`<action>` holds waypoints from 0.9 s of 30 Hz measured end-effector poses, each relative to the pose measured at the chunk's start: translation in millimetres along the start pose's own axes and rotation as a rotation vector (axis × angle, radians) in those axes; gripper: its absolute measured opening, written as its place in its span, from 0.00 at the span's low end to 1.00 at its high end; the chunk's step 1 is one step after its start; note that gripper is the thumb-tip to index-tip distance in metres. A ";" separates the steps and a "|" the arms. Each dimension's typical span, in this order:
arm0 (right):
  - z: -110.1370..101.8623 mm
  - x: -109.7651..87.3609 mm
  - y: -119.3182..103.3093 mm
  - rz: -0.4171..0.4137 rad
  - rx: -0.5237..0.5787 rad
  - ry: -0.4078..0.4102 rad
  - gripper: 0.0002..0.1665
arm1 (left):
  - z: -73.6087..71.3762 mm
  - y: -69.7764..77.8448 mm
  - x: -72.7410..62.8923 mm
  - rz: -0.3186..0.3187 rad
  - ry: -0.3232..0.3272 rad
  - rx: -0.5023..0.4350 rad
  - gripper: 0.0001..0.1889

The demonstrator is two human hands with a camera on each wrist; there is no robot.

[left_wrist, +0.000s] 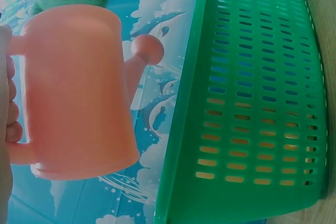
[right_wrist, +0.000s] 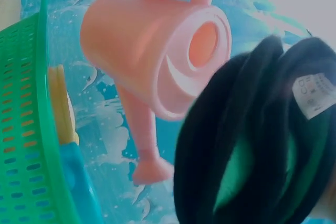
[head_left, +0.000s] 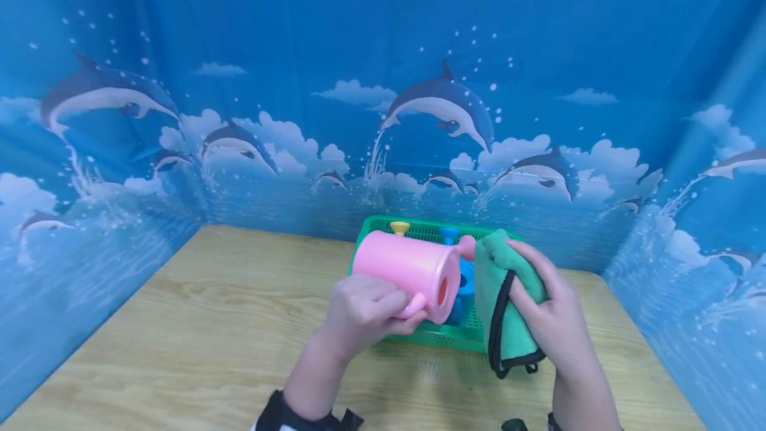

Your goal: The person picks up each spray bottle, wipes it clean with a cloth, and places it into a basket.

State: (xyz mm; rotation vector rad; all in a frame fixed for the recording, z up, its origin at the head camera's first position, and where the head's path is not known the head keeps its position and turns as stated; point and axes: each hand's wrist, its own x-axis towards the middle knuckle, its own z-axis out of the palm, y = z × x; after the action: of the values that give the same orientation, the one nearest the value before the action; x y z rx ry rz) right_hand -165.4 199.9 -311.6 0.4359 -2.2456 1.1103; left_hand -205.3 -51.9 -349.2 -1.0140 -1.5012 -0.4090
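Observation:
My left hand (head_left: pixel 371 308) grips the handle of a pink toy watering can (head_left: pixel 403 268), tipped on its side above a green basket. Its round opening faces right, and its spout (right_wrist: pixel 137 124) ends in a flared rose. In my right hand (head_left: pixel 556 311) is a folded green cloth (head_left: pixel 509 304) with black edging, pinched between thumb and fingers. The cloth is just right of the can in the head view. In the right wrist view the cloth's dark folds and a white label (right_wrist: pixel 314 95) show close up, with a gap I cannot judge between cloth and can.
The green perforated basket (head_left: pixel 431 338) stands on a wooden table (head_left: pixel 197 324) near the back. Blue pieces (head_left: pixel 467 278) and a yellow piece (head_left: pixel 399 227) lie inside it. A blue dolphin-printed curtain (head_left: pixel 287 85) closes in the back and sides.

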 end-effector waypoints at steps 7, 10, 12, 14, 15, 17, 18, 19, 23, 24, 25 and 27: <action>4.0 -1.3 -28.0 -0.464 -0.158 0.178 0.19 | 2.9 2.9 -1.3 0.015 0.000 0.000 0.22; 7.4 9.7 -44.7 -0.585 -0.332 0.158 0.23 | 3.0 4.0 -2.0 0.013 -0.008 -0.010 0.22; 9.7 16.6 -55.4 -0.647 -0.424 0.102 0.23 | 2.9 4.0 -2.0 0.015 -0.009 -0.011 0.22; 11.7 21.5 -64.0 -0.691 -0.495 0.015 0.20 | 2.7 3.5 -1.4 0.022 -0.006 -0.004 0.22; 13.2 23.2 -67.1 -0.710 -0.535 -0.024 0.19 | 2.5 3.1 -0.8 0.030 -0.002 0.003 0.22; 16.0 24.6 -71.2 -0.718 -0.602 -0.091 0.22 | 1.3 2.9 0.9 0.047 0.004 0.029 0.22; 17.0 24.5 -72.4 -0.713 -0.631 -0.119 0.24 | 0.3 3.1 2.0 0.053 0.003 0.042 0.22; 18.1 24.3 -73.0 -0.708 -0.655 -0.135 0.27 | -0.5 3.3 3.1 0.060 0.000 0.055 0.22; 19.0 23.0 -72.5 -0.675 -0.704 -0.164 0.28 | -2.7 3.9 5.7 0.068 -0.023 0.075 0.22; 18.5 23.0 -72.5 -0.668 -0.702 -0.173 0.27 | -2.7 3.8 5.6 0.064 -0.027 0.073 0.22; 18.0 23.1 -72.4 -0.661 -0.698 -0.185 0.27 | -2.6 3.4 5.3 0.062 -0.029 0.070 0.23; 17.0 23.4 -73.1 -0.641 -0.692 -0.217 0.26 | -2.6 2.9 4.6 0.059 -0.034 0.066 0.23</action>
State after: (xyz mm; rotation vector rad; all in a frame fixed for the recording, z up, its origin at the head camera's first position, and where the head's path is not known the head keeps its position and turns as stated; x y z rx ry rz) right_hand -151.3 141.9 -260.5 0.9052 -2.2369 -0.0499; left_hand -201.0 -50.6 -345.2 -1.0147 -1.5018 -0.3003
